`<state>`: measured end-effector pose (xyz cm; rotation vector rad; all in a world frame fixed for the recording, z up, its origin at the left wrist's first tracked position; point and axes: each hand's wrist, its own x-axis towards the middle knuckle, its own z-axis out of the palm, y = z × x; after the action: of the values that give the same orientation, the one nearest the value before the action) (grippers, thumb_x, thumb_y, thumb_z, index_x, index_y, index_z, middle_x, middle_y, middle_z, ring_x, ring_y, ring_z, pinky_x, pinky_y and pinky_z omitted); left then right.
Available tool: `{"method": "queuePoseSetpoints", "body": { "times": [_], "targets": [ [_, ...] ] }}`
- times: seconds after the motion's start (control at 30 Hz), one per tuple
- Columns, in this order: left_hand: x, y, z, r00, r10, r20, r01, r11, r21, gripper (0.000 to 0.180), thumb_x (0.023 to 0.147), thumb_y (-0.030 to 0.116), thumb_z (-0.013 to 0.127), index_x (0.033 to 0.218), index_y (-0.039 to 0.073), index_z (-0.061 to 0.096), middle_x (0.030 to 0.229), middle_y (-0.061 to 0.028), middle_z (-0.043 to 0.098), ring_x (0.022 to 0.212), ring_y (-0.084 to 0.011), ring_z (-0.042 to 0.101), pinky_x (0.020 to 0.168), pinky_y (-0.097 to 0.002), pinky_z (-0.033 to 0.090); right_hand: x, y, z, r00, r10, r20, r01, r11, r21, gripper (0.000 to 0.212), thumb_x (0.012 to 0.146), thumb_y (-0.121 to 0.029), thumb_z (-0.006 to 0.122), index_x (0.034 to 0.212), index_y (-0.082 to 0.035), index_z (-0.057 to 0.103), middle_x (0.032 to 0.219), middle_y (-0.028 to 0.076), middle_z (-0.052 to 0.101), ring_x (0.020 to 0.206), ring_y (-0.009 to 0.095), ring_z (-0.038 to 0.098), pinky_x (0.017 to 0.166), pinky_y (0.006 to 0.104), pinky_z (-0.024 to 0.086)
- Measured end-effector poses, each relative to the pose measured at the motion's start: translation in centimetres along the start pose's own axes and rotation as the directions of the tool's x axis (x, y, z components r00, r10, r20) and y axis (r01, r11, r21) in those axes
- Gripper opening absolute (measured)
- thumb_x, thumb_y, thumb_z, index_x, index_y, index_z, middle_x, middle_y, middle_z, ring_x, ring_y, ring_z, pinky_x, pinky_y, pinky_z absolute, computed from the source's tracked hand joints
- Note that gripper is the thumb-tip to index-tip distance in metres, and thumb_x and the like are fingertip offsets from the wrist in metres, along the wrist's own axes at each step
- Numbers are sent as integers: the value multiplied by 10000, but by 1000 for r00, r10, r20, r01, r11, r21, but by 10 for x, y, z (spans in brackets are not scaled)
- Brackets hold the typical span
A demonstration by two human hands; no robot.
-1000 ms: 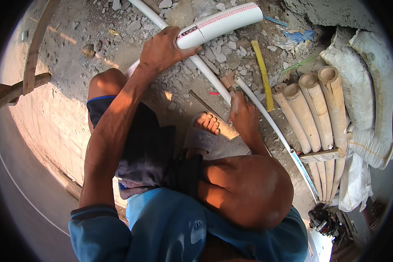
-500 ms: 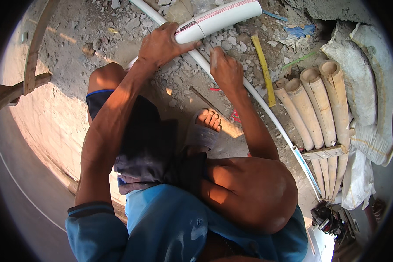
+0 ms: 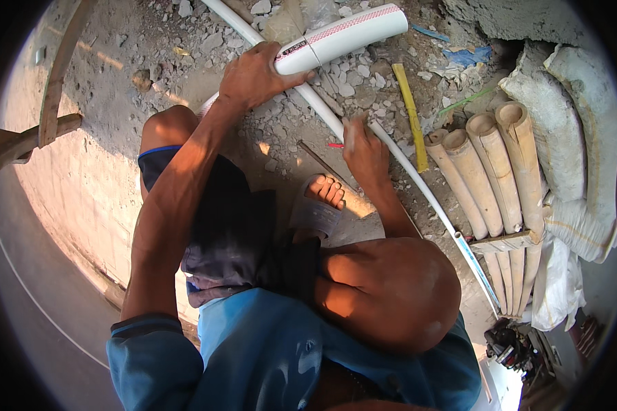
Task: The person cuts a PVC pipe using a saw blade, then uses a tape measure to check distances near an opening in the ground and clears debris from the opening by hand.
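A thick white pipe point(image 3: 356, 35) with red markings lies at the top middle, with a thin dark line around it. My left hand point(image 3: 253, 77) is wrapped over its near end, thumb along the underside. Lower right of the pipe, my right hand point(image 3: 365, 152) has its fingers closed on a thin strip like a saw blade point(image 3: 330, 94), which reaches up toward the dark line. The hand covers much of the strip. Below both hands passes a long thin white pipe point(image 3: 322, 109), crossing under the thick one.
Broken rubble point(image 3: 212, 41) covers the ground. A yellow strip point(image 3: 410, 116) lies right of my right hand. Bamboo poles point(image 3: 490, 157) joined by a wooden crosspiece and white sacks point(image 3: 552, 109) stand at the right. A thin rod point(image 3: 322, 164) lies by my sandalled foot point(image 3: 319, 205).
My right hand has moved down and slightly right, away from the thick pipe. My left hand keeps its hold, and the thick pipe has barely shifted.
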<state>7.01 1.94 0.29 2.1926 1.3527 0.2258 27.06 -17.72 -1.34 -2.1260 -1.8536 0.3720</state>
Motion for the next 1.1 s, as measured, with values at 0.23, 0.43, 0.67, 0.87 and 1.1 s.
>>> {"method": "queuePoseSetpoints", "body": {
  "times": [0.23,0.43,0.67,0.87,1.1],
  "targets": [
    [3,0,4,1000,10,22,-11,1000,12,789,780,722,755,1075,-8,692,993,-204,733,921,-396,740,840,-476,586,60,-11,13,1000,1,3,-1,998,64,107,1013,-158,602,1020,-51,612,709,193,703,646,408,711,554,513,560],
    [-3,0,-7,1000,-15,19,13,998,57,836,771,730,754,1170,-1,689,1019,-202,738,958,-384,743,863,-497,580,-21,10,0,999,-48,-11,48,998,33,200,1003,-142,631,1143,1,621,733,200,721,611,351,720,520,460,556],
    [0,5,-1,997,-15,73,16,1000,-8,793,766,726,760,1135,28,704,1009,-186,745,934,-381,741,860,-484,577,44,-16,9,997,31,65,-31,1000,1,59,998,-109,629,1021,-55,631,788,229,724,651,409,710,578,513,564],
    [-1,1,-12,998,-54,35,53,997,55,796,772,735,751,1119,20,700,1017,-195,741,917,-367,750,844,-493,586,-31,10,-12,999,-10,34,8,997,71,116,1010,-135,622,997,-21,604,675,221,692,606,403,707,509,487,560],
    [5,3,-7,990,-79,118,81,997,-11,813,760,754,749,1067,3,703,933,-167,746,870,-361,746,800,-472,590,35,-11,5,999,30,34,-33,995,93,129,1023,-181,591,1025,-52,594,754,238,700,656,454,687,578,545,549]
  ]
}}
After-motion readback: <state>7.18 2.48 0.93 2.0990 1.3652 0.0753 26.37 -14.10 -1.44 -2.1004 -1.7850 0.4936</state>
